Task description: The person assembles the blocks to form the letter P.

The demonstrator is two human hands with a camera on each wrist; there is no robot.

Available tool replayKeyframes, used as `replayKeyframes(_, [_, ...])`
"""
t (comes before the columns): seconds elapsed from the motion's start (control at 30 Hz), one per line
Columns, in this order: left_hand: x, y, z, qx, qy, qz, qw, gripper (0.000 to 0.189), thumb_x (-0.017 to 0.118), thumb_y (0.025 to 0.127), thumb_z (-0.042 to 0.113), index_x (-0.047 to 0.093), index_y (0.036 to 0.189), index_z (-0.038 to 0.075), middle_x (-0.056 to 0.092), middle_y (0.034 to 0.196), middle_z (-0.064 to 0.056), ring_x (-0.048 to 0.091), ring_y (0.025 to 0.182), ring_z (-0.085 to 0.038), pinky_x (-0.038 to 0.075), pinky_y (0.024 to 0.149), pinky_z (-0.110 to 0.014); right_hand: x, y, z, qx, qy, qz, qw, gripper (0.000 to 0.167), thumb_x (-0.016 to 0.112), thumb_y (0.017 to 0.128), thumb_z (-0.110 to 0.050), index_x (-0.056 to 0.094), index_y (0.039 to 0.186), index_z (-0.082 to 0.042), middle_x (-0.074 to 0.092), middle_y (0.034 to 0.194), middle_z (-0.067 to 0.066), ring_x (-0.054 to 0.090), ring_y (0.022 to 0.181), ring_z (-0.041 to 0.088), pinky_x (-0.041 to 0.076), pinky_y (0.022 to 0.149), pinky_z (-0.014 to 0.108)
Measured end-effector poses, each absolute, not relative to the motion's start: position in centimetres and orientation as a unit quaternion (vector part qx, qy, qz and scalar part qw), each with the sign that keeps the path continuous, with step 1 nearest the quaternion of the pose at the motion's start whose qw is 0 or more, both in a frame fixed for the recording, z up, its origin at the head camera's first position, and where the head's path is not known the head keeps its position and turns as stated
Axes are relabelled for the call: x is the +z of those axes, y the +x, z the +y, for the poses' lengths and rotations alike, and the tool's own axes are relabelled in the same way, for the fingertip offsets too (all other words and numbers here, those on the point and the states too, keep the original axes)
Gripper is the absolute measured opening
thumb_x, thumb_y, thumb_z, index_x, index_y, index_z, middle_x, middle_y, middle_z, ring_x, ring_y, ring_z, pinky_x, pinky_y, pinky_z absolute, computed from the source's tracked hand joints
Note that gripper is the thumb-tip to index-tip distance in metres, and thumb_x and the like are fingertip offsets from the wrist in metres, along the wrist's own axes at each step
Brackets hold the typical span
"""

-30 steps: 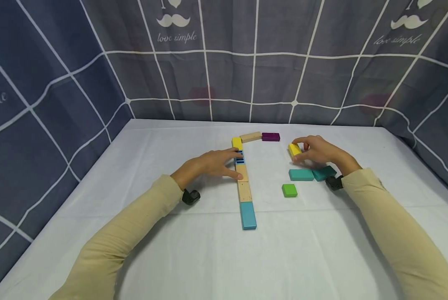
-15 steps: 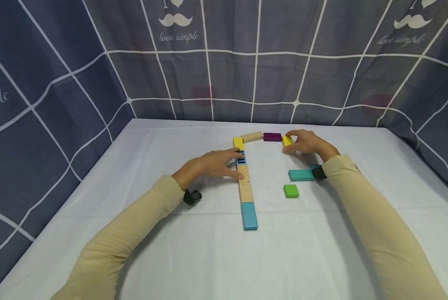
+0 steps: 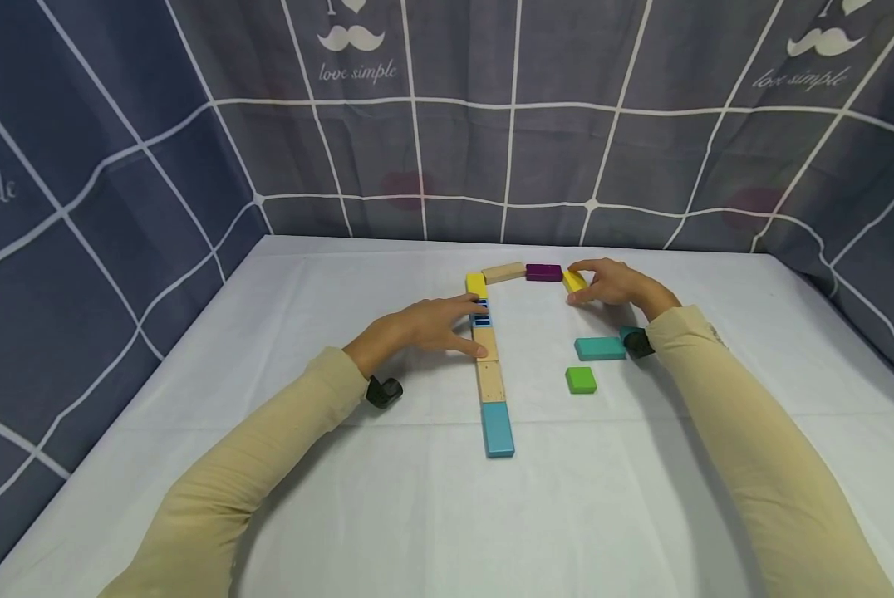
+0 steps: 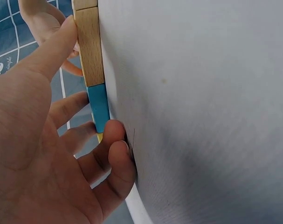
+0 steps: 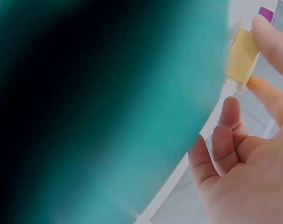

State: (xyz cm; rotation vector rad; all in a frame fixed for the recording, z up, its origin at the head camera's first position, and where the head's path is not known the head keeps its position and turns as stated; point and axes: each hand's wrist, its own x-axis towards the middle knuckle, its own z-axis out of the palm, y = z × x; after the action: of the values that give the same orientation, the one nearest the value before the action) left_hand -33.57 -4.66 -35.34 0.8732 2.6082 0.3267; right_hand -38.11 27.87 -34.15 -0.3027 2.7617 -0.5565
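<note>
My right hand [image 3: 617, 282] pinches a yellow block [image 3: 573, 282] between thumb and forefinger, its far end right at a purple block [image 3: 543, 272]. In the right wrist view the other fingers of that hand curl loosely beside the yellow block [image 5: 243, 56]. My left hand [image 3: 430, 325] rests by a row of blocks, fingers loosely spread. Its fingertips touch a blue slotted block [image 3: 482, 314], and its thumb lies at a wooden block [image 3: 486, 340]. Another wooden block [image 3: 491, 383] and a light blue block [image 3: 498, 430] continue the row toward me.
Beyond my left hand, a second yellow block [image 3: 476, 285] and an angled wooden strip [image 3: 503, 272] lead to the purple block. A teal block [image 3: 598, 349] lies below my right wrist, another teal block [image 5: 178, 107] fills much of the right wrist view. A green block [image 3: 581, 380] lies nearer.
My right hand has moved left and slightly away from me with the yellow block, bringing it to the purple block's end. My left hand has stayed in place.
</note>
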Motion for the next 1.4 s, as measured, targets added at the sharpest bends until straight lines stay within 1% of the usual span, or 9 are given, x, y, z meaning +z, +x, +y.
replayKeyframes(0.13, [-35.3, -33.5, -4.7, 0.118, 0.311, 0.925, 0.185, 0.084, 0.062, 0.085, 0.067, 0.034, 0.155, 0.028, 0.014, 0.164, 0.0, 0.02, 0.148, -0.028, 0.02, 0.115, -0.054, -34.3, -38.2, 28.0, -0.196, -0.106, 0.963, 0.154, 0.073, 0.066, 0.094, -0.036, 0.034, 0.151, -0.003, 0.04, 0.143, 0.03, 0.043, 0.122, 0.048, 0.038, 0.099, 0.063])
replayKeyframes(0.23, [-35.3, -33.4, -4.7, 0.121, 0.313, 0.924, 0.185, 0.084, 0.062, 0.086, 0.066, 0.034, 0.155, 0.028, 0.014, 0.165, -0.001, 0.019, 0.148, -0.027, 0.02, 0.115, -0.054, -34.1, -37.8, 28.2, -0.198, -0.113, 0.963, 0.146, 0.075, 0.066, 0.094, -0.037, 0.032, 0.152, -0.004, 0.043, 0.139, 0.031, 0.046, 0.116, 0.046, 0.043, 0.094, 0.059])
replayKeyframes(0.37, [-35.3, -33.5, -4.7, 0.12, 0.309, 0.925, 0.187, 0.084, 0.062, 0.086, 0.067, 0.033, 0.155, 0.028, 0.014, 0.165, -0.001, 0.019, 0.148, -0.027, 0.02, 0.116, -0.054, -33.7, -36.9, 28.6, -0.209, -0.137, 0.961, 0.121, 0.074, 0.067, 0.093, -0.039, 0.036, 0.151, -0.003, 0.053, 0.124, 0.028, 0.05, 0.101, 0.039, 0.046, 0.08, 0.048])
replayKeyframes(0.5, [-35.2, -33.5, -4.5, 0.117, 0.308, 0.926, 0.186, 0.084, 0.062, 0.086, 0.067, 0.033, 0.155, 0.029, 0.013, 0.165, 0.0, 0.019, 0.148, -0.026, 0.021, 0.116, -0.053, -33.5, -35.1, 29.6, -0.204, -0.148, 0.961, 0.112, 0.07, 0.068, 0.092, -0.042, 0.046, 0.146, -0.003, 0.055, 0.112, 0.023, 0.044, 0.098, 0.036, 0.043, 0.072, 0.042])
replayKeyframes(0.67, [-35.0, -33.5, -4.2, 0.118, 0.312, 0.925, 0.18, 0.084, 0.062, 0.086, 0.067, 0.034, 0.155, 0.029, 0.015, 0.164, -0.001, 0.02, 0.148, -0.026, 0.021, 0.116, -0.053, -33.5, -31.9, 31.6, -0.197, -0.155, 0.962, 0.113, 0.065, 0.07, 0.09, -0.043, 0.055, 0.138, -0.001, 0.054, 0.107, 0.019, 0.039, 0.101, 0.036, 0.041, 0.071, 0.041])
replayKeyframes(0.8, [-34.8, -33.5, -4.3, 0.117, 0.305, 0.927, 0.183, 0.084, 0.062, 0.085, 0.068, 0.034, 0.155, 0.029, 0.014, 0.165, 0.0, 0.02, 0.148, -0.026, 0.022, 0.115, -0.052, -33.5, -29.9, 33.5, -0.206, -0.152, 0.96, 0.114, 0.065, 0.071, 0.09, -0.043, 0.057, 0.136, 0.001, 0.053, 0.107, 0.017, 0.039, 0.1, 0.034, 0.039, 0.07, 0.038])
replayKeyframes(0.93, [-34.8, -33.5, -4.4, 0.119, 0.305, 0.927, 0.185, 0.084, 0.062, 0.086, 0.067, 0.034, 0.155, 0.029, 0.014, 0.165, 0.0, 0.02, 0.148, -0.026, 0.022, 0.115, -0.053, -33.8, -28.6, 35.1, -0.226, -0.141, 0.957, 0.118, 0.064, 0.075, 0.088, -0.038, 0.058, 0.136, 0.0, 0.051, 0.103, 0.014, 0.037, 0.097, 0.031, 0.037, 0.068, 0.036])
replayKeyframes(1.2, [-35.2, -33.5, -4.6, 0.119, 0.306, 0.925, 0.19, 0.084, 0.062, 0.086, 0.067, 0.032, 0.155, 0.029, 0.013, 0.165, 0.0, 0.019, 0.148, -0.026, 0.021, 0.116, -0.053, -35.0, -28.4, 35.6, -0.227, -0.183, 0.953, 0.085, 0.049, 0.081, 0.083, -0.02, 0.066, 0.123, 0.004, 0.053, 0.095, 0.011, 0.037, 0.092, 0.031, 0.032, 0.069, 0.038])
replayKeyframes(1.4, [-35.2, -33.4, -4.6, 0.121, 0.302, 0.926, 0.189, 0.084, 0.063, 0.086, 0.066, 0.033, 0.155, 0.029, 0.014, 0.165, 0.0, 0.019, 0.148, -0.026, 0.022, 0.115, -0.053, -34.6, -29.4, 34.2, -0.195, -0.206, 0.957, 0.06, 0.045, 0.082, 0.081, -0.017, 0.069, 0.118, 0.004, 0.054, 0.094, 0.013, 0.037, 0.09, 0.032, 0.029, 0.069, 0.041])
